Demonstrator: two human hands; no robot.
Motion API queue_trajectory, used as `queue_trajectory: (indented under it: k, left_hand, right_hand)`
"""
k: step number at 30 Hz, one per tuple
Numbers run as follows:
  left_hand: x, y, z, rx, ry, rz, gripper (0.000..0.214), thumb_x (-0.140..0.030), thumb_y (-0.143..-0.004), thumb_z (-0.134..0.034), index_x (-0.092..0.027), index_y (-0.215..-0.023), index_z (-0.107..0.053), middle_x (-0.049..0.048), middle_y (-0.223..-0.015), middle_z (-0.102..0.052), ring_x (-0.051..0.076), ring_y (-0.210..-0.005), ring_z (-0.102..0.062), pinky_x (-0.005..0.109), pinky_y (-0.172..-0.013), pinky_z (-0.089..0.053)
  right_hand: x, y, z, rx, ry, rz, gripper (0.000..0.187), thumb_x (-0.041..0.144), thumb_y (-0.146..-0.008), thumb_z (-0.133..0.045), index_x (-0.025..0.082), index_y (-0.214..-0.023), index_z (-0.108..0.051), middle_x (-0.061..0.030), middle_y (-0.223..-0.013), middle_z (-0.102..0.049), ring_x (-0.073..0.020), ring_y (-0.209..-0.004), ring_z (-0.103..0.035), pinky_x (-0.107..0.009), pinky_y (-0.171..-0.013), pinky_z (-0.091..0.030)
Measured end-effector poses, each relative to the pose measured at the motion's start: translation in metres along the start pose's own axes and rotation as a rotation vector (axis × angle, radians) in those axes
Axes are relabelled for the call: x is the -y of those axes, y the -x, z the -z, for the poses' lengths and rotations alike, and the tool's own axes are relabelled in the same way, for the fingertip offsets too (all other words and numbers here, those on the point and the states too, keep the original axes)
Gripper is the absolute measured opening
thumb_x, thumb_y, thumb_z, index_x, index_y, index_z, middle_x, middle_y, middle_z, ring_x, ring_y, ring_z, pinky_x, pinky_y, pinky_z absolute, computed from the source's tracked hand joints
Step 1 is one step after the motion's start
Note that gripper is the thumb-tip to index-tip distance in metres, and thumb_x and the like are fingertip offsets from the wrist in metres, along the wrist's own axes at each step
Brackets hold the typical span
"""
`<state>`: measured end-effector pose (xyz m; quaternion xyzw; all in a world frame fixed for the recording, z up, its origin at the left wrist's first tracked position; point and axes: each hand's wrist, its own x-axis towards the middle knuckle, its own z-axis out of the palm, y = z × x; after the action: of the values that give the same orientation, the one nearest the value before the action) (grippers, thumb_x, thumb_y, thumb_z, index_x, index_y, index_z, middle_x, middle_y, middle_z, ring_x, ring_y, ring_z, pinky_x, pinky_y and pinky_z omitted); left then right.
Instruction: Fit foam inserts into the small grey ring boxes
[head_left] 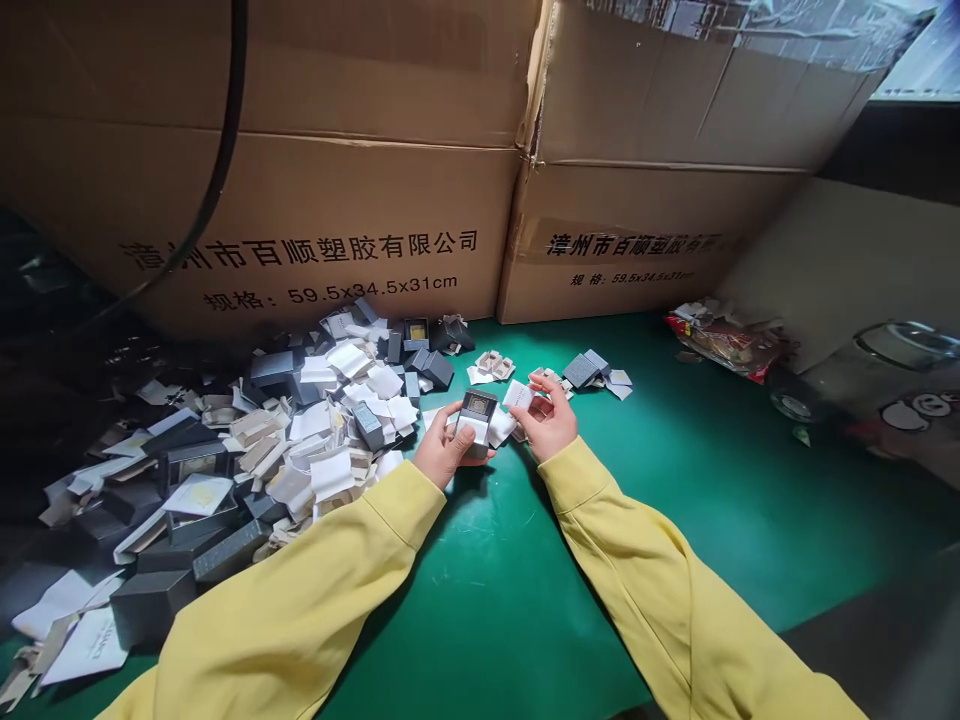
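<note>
My left hand (442, 447) is closed around a small grey box (475, 418) with its lid off, held over the green table top (675, 480). My right hand (550, 415) pinches a small white card (518, 394) just right of the box. Both arms wear yellow sleeves. A big heap of grey boxes and white cards (247, 450) lies to the left of my left hand. A few more small grey boxes and white pieces (589, 372) lie just beyond my right hand.
Two large cardboard cartons (337, 200) with printed lettering stand along the back of the table. At the right lie a crumpled wrapper (724, 340) and a clear jar (892, 370) on its side. A black cable (225, 130) hangs at the left.
</note>
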<state>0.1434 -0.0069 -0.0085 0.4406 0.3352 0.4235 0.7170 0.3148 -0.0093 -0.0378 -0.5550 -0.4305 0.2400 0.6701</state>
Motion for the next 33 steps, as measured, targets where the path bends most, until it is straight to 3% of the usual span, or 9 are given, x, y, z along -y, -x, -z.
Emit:
queue_trajectory:
  k: [5,10,16,19,27,30,33]
  left_hand:
    - [0.000,-0.001,0.000,0.036,-0.031,0.006,0.073,-0.051,-0.058,-0.071,-0.016,-0.115,-0.041,0.0073,-0.084,-0.065,0.024,-0.063,-0.067,0.036,-0.060,-0.053]
    - [0.000,0.000,-0.001,0.048,-0.049,0.004,0.074,-0.052,-0.059,-0.071,-0.015,-0.116,-0.042,0.0081,-0.083,-0.065,0.023,-0.061,-0.066,0.036,-0.060,-0.053]
    - [0.001,0.000,-0.001,0.033,-0.045,-0.010,0.073,-0.052,-0.058,-0.071,-0.016,-0.115,-0.043,0.0081,-0.083,-0.065,0.022,-0.061,-0.066,0.034,-0.058,-0.053]
    - [0.003,-0.002,0.001,0.056,-0.043,-0.002,0.077,-0.054,-0.056,-0.072,-0.017,-0.116,-0.041,0.0086,-0.085,-0.065,0.023,-0.064,-0.067,0.035,-0.059,-0.053]
    - [0.014,-0.012,0.009,0.083,-0.028,-0.024,0.091,-0.048,-0.054,-0.076,-0.018,-0.128,-0.032,0.0154,-0.107,-0.059,0.026,-0.084,-0.065,0.036,-0.065,-0.054]
    - [0.016,-0.014,0.012,0.147,-0.039,-0.033,0.097,-0.047,-0.054,-0.076,-0.017,-0.133,-0.027,0.0177,-0.114,-0.056,0.029,-0.096,-0.061,0.036,-0.069,-0.053]
    - [0.012,-0.013,0.011,0.199,-0.060,-0.042,0.098,-0.041,-0.058,-0.076,-0.017,-0.137,-0.023,0.0177,-0.121,-0.053,0.030,-0.108,-0.055,0.037,-0.080,-0.050]
  right_hand:
    - [0.002,0.008,0.009,0.058,0.016,-0.035,0.055,0.028,-0.058,-0.069,0.021,-0.111,-0.052,-0.0078,-0.105,-0.055,-0.0149,-0.080,-0.059,-0.029,-0.066,-0.054]
    - [0.004,0.011,0.011,0.056,0.095,-0.052,0.054,0.025,-0.060,-0.064,0.021,-0.112,-0.052,-0.0032,-0.093,-0.053,-0.0112,-0.069,-0.057,-0.024,-0.057,-0.051]
    - [0.013,0.009,0.015,0.065,0.144,-0.023,0.030,0.030,-0.068,-0.059,0.018,-0.094,-0.063,-0.0043,-0.088,-0.062,-0.0136,-0.074,-0.058,-0.025,-0.062,-0.051]
    - [0.016,0.008,0.018,0.067,0.127,-0.046,0.027,0.035,-0.070,-0.060,0.017,-0.090,-0.064,-0.0042,-0.082,-0.064,-0.0131,-0.068,-0.058,-0.026,-0.060,-0.051]
    - [0.010,0.010,0.014,0.077,0.054,-0.021,0.032,0.039,-0.070,-0.061,0.020,-0.094,-0.054,-0.0005,-0.079,-0.058,-0.0135,-0.069,-0.058,-0.024,-0.050,-0.052]
    - [0.014,0.014,0.012,0.048,0.081,0.048,0.034,0.037,-0.072,-0.059,0.020,-0.101,-0.055,-0.0015,-0.082,-0.057,-0.0141,-0.072,-0.058,-0.027,-0.056,-0.054]
    - [0.024,0.016,0.013,0.024,0.204,0.150,0.024,0.035,-0.076,-0.056,0.020,-0.094,-0.061,-0.0037,-0.087,-0.062,-0.0143,-0.075,-0.059,-0.029,-0.066,-0.053]
